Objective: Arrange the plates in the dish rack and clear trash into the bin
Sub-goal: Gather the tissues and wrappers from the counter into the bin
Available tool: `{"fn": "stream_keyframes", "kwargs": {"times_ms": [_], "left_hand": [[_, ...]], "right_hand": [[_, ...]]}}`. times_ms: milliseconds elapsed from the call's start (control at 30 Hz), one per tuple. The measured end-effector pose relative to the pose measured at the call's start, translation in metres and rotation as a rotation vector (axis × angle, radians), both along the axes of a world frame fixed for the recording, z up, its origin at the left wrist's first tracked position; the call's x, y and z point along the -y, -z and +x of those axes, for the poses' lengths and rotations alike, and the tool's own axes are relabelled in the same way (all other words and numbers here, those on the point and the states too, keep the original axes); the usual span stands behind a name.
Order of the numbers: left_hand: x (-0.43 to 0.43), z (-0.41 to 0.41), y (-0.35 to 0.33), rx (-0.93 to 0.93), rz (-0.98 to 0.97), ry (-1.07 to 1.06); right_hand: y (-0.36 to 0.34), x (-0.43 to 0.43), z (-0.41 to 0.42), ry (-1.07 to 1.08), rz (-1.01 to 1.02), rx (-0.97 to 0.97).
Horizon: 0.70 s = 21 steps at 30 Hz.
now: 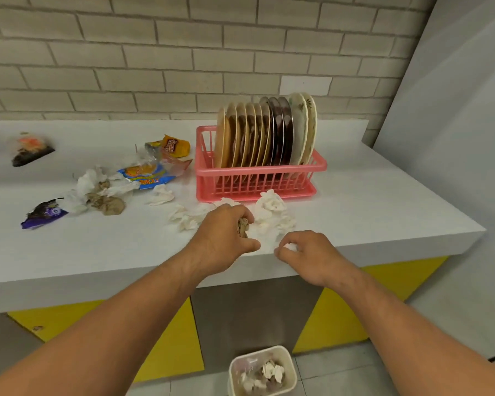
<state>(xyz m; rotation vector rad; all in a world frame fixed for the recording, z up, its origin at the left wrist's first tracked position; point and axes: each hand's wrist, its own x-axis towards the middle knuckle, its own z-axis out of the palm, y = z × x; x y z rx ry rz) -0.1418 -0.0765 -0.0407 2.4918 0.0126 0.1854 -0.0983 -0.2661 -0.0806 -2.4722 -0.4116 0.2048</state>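
Left hand (223,238) fingers were curled round a brown wad (243,226); right hand (306,254) pinched a tissue (290,246) at the counter (383,212) edge. Plates (266,132) stood in the rack (257,178). Bin (262,371) sat on the floor below. Risk: loosely held scraps likely missing the small bin.

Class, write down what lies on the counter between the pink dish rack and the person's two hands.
Crumpled white tissues lie on the counter between the dish rack and the left hand and right hand, seen in the head view.
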Motion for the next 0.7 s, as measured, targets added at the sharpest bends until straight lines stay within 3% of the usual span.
{"fn": "stream_keyframes", "kwargs": {"times_ms": [100,267,467,700], "left_hand": [[-0.008,-0.018,0.011,0.018,-0.006,0.030],[-0.012,-0.038,0.031,-0.085,-0.254,0.021],[0.013,-0.048,0.093,-0.210,-0.258,0.062],[0.048,-0.047,0.222,-0.352,-0.110,0.020]], "right_hand": [[0.010,-0.001,-0.017,0.003,0.004,-0.029],[0.032,0.008,-0.033,-0.004,0.023,-0.105],[0.093,0.031,-0.037,0.000,-0.027,-0.268],[0.230,0.064,-0.045,0.055,-0.158,-0.382]]}}
